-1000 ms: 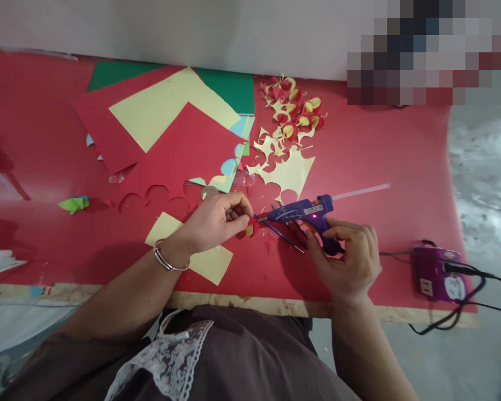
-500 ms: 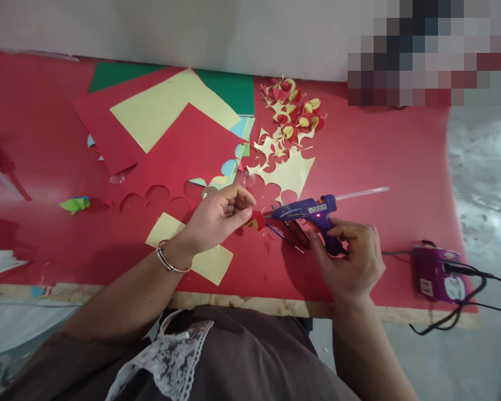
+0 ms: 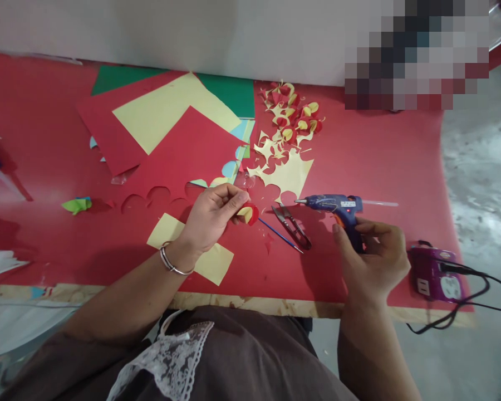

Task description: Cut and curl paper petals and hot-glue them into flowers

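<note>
One red-and-yellow paper piece [image 3: 246,214] sits pinched in the left hand [image 3: 210,218] near thread snips [image 3: 284,219] while the right hand [image 3: 372,262] holds a glue gun [image 3: 326,203] clear, apparently mid-gluing, so pressing seems called for next, though the seam is too small to judge.

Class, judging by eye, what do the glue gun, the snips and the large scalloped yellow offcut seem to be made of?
Glue gun: body probably hard plastic, from its moulded, scuffed blue surface; nozzle likely metal, being silvery and tapered.
Snips: probably metal, with thin, greyish blades; finish dull, any coating unclear.
Yellow offcut: paper or thin card, matt, with crisp cut edges.
</note>
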The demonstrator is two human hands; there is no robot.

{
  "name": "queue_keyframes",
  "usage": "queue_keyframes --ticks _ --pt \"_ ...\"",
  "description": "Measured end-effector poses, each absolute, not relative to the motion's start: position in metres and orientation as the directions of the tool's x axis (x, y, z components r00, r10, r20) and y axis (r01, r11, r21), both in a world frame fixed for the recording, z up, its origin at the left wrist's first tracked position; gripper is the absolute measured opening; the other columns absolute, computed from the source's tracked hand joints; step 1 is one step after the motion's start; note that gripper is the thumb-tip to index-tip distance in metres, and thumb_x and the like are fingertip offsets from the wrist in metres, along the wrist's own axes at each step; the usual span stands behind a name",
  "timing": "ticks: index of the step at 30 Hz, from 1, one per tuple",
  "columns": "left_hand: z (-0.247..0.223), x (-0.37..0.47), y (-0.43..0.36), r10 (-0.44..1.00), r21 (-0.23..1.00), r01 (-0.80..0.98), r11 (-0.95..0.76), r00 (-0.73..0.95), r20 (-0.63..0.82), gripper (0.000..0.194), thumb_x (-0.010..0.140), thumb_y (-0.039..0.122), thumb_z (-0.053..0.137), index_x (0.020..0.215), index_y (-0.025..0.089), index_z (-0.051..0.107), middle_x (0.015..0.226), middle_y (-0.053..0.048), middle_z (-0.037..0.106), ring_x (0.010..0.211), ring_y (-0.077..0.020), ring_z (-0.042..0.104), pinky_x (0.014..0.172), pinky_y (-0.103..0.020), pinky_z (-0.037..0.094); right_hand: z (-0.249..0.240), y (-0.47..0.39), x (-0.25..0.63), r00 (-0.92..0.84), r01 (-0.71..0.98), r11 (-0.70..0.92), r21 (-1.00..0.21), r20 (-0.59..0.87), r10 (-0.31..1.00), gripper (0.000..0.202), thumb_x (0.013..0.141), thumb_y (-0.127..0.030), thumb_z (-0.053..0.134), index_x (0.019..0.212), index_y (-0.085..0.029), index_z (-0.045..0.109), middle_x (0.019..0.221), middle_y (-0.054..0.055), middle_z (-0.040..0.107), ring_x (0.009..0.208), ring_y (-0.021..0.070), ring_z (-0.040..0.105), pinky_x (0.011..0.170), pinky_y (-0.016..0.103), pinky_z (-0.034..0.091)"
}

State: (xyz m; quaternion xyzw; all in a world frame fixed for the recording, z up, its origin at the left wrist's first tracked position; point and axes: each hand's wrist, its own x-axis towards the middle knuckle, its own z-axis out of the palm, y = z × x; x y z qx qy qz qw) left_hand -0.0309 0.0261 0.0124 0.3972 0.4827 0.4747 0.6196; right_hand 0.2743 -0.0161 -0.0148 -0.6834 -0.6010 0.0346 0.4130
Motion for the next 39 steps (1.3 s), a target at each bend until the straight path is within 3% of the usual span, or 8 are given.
queue_keyframes --ticks 4,8,13,19,21,23,28,39 --pt "0.01 -0.03 0.023 0.992 0.992 -0.105 0.073 -0.095 -0.083 0.04 0.088 0.056 0.087 0.084 0.02 0.071 0.069 0.001 0.065 0.056 -0.0087 0.064 0.054 -0.02 0.059 -0.005 -0.011 0.276 0.467 0.788 -0.202 -0.582 0.35 0.812 0.042 0.077 -0.056 0.088 0.093 -0.022 0.067 0.096 0.004 0.076 0.071 0.0203 0.066 0.07 0.036 0.052" --pt "0.01 -0.03 0.018 0.984 0.997 -0.004 -0.081 -0.157 0.079 0.026 0.096 0.044 0.082 0.09 0.021 0.073 0.074 0.0 0.071 0.059 -0.0098 0.069 0.057 -0.02 0.062 -0.006 -0.007 0.285 0.484 0.79 -0.242 -0.564 0.331 0.81 0.039 0.08 -0.055 0.083 0.093 -0.023 0.066 0.097 0.007 0.074 0.075 0.0237 0.064 0.076 0.042 0.051" --pt "0.011 -0.029 0.016 0.983 0.986 0.062 -0.157 -0.092 0.162 0.014 0.095 0.032 0.084 0.099 0.021 0.075 0.083 -0.001 0.077 0.068 -0.0111 0.073 0.066 -0.023 0.065 -0.02 -0.002 0.297 0.431 0.83 -0.222 -0.511 0.337 0.837 0.041 0.082 -0.057 0.081 0.096 -0.022 0.067 0.097 0.01 0.074 0.079 0.0282 0.065 0.082 0.049 0.052" --pt "0.013 -0.029 0.013 0.987 0.976 0.155 -0.152 -0.032 0.159 0.013 0.096 0.03 0.079 0.104 0.02 0.075 0.092 -0.005 0.079 0.079 -0.0145 0.076 0.071 -0.027 0.066 -0.008 -0.005 0.28 0.201 0.937 0.008 -0.348 0.559 0.805 0.032 0.09 -0.052 0.08 0.096 -0.023 0.067 0.1 0.016 0.076 0.097 0.0354 0.067 0.092 0.054 0.052" --pt "0.014 -0.028 0.012 0.99 0.98 0.146 -0.139 -0.006 0.141 0.013 0.096 0.03 0.078 0.102 0.02 0.074 0.091 -0.005 0.079 0.078 -0.0151 0.076 0.07 -0.027 0.065 0.004 -0.009 0.26 0.156 0.905 0.124 -0.406 0.59 0.792 0.025 0.094 -0.046 0.077 0.096 -0.023 0.068 0.095 0.012 0.077 0.09 0.0299 0.068 0.087 0.048 0.054" --pt "0.015 -0.027 0.01 0.991 0.983 0.13 -0.132 0.019 0.131 0.012 0.096 0.029 0.077 0.1 0.02 0.072 0.09 -0.005 0.079 0.077 -0.0147 0.076 0.069 -0.026 0.065 0.014 -0.012 0.236 0.055 0.84 0.227 -0.493 0.493 0.868 0.021 0.099 -0.042 0.074 0.102 -0.022 0.07 0.094 0.007 0.075 0.081 0.0237 0.068 0.079 0.041 0.055" --pt "0.016 -0.024 0.008 0.989 0.975 0.171 -0.144 0.043 0.139 0.007 0.095 0.026 0.075 0.096 0.02 0.071 0.088 -0.002 0.078 0.076 -0.0131 0.076 0.069 -0.023 0.064 0.023 -0.012 0.188 -0.229 0.65 0.429 -0.628 0.376 0.898 0.008 0.104 -0.031 0.069 0.105 -0.024 0.069 0.093 0.005 0.076 0.083 0.021 0.07 0.075 0.036 0.057" --pt "0.011 -0.021 0.004 0.995 0.997 0.059 -0.055 0.09 0.049 0.008 0.096 0.026 0.074 0.099 0.02 0.072 0.093 -0.004 0.079 0.081 -0.0142 0.077 0.078 -0.026 0.066 0.01 -0.009 0.168 -0.291 0.644 0.592 -0.484 0.561 0.775 0.011 0.101 -0.012 0.068 0.101 -0.023 0.064 0.085 0.004 0.075 0.072 0.0183 0.064 0.071 0.033 0.054"
